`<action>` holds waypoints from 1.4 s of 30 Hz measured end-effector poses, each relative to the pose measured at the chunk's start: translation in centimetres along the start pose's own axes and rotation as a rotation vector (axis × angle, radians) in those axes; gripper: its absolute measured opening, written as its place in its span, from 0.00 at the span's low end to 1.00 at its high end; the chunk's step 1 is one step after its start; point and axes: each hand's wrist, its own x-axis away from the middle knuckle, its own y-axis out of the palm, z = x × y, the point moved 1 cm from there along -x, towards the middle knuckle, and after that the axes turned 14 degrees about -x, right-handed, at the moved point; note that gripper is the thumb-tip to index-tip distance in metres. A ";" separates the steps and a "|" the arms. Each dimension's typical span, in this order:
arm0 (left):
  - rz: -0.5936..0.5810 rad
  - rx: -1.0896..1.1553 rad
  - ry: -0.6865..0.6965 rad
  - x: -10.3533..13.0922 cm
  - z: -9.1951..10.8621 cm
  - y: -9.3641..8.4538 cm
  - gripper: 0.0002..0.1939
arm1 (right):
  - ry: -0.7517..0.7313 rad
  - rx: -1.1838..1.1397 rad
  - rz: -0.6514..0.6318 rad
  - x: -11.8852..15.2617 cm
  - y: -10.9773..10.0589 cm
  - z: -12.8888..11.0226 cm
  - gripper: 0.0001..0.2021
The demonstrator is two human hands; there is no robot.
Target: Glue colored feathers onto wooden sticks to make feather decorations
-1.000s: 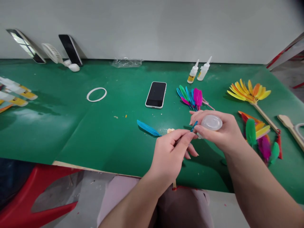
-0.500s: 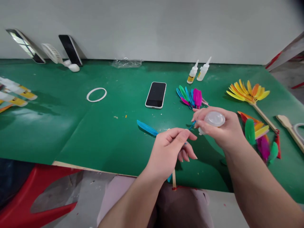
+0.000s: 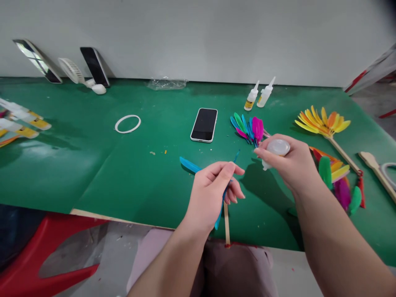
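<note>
Between its thumb and fingers my left hand [image 3: 213, 189] pinches a blue feather [image 3: 218, 218], whose thin stem sticks up past the fingertips. A wooden stick [image 3: 227, 227] lies below that hand and is partly covered by it. Another blue feather [image 3: 189, 165] lies on the table to the left of the hand. My right hand [image 3: 289, 163] is wrapped round a translucent white bottle [image 3: 277, 147], its base facing up. Just beyond the right fingertips is a bunch of blue, green and magenta feathers [image 3: 247, 128].
A phone [image 3: 204, 125] and a white ring [image 3: 128, 124] lie on the green table [image 3: 148, 185]. Two glue bottles [image 3: 251, 97] stand at the back. On the right are a yellow feather fan [image 3: 323, 123], loose coloured feathers [image 3: 342, 189] and a wooden handle [image 3: 375, 167].
My left hand has moved left and down with the blue feather, away from the right hand. The right hand has shifted slightly, and its fingers have drawn in on the bottle.
</note>
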 end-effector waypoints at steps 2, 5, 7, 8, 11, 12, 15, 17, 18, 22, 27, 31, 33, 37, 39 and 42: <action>0.011 -0.007 -0.006 0.0 0.0 0.1 0.14 | 0.020 0.024 0.007 -0.1 0.0 0.1 0.09; 0.026 0.005 -0.004 0.0 -0.1 0.1 0.14 | 0.074 0.001 0.023 -0.2 0.0 0.0 0.08; 0.039 0.005 0.004 -0.1 -0.1 0.0 0.14 | 0.078 -0.056 0.082 -0.3 0.1 -0.1 0.07; 0.048 -0.003 0.010 -0.1 -0.2 -0.1 0.13 | 0.067 -0.091 0.118 -0.3 0.2 -0.3 0.07; 0.072 -0.073 0.023 -0.3 -0.4 -0.1 0.12 | 0.014 -0.143 0.216 -0.2 0.4 -0.6 0.09; 0.078 -0.106 0.025 -0.4 -0.5 0.0 0.12 | 0.001 -0.145 0.239 -0.2 0.4 -0.6 0.10; 0.111 -0.207 0.017 -0.6 -1.0 0.2 0.12 | 0.012 -0.186 0.281 -0.2 0.1 -0.5 0.11; 0.132 -0.261 0.002 -0.8 -1.3 0.3 0.12 | 0.036 -0.271 0.250 -0.3 -0.2 -0.4 0.12; 0.134 -0.282 -0.005 -0.8 -1.4 0.4 0.11 | 0.041 -0.327 0.215 -0.3 -0.3 -0.4 0.14; 0.113 -0.302 -0.025 -1.0 -1.7 0.7 0.12 | 0.006 -0.541 0.072 -0.4 -0.7 -0.6 0.19; 0.105 -0.281 -0.025 -1.0 -2.0 0.8 0.12 | 0.028 -0.542 -0.007 0.0 -0.4 -1.4 0.24; 0.108 -0.269 0.000 -1.0 -2.0 0.9 0.12 | -0.048 -0.516 0.097 0.4 -0.1 -1.7 0.19; 0.112 -0.270 -0.003 -0.9 -1.9 1.0 0.11 | -0.121 -0.488 0.163 0.5 0.0 -1.7 0.14; 0.120 -0.299 -0.022 -0.8 -1.6 1.3 0.11 | -0.177 -0.442 0.186 0.6 0.2 -1.6 0.09; 0.117 -0.312 -0.025 -0.7 -1.6 1.4 0.11 | -0.164 -0.431 0.170 0.7 0.4 -1.6 0.09; 0.106 -0.319 -0.022 -0.7 -1.6 1.5 0.12 | -0.153 -0.441 0.141 0.8 0.5 -1.6 0.09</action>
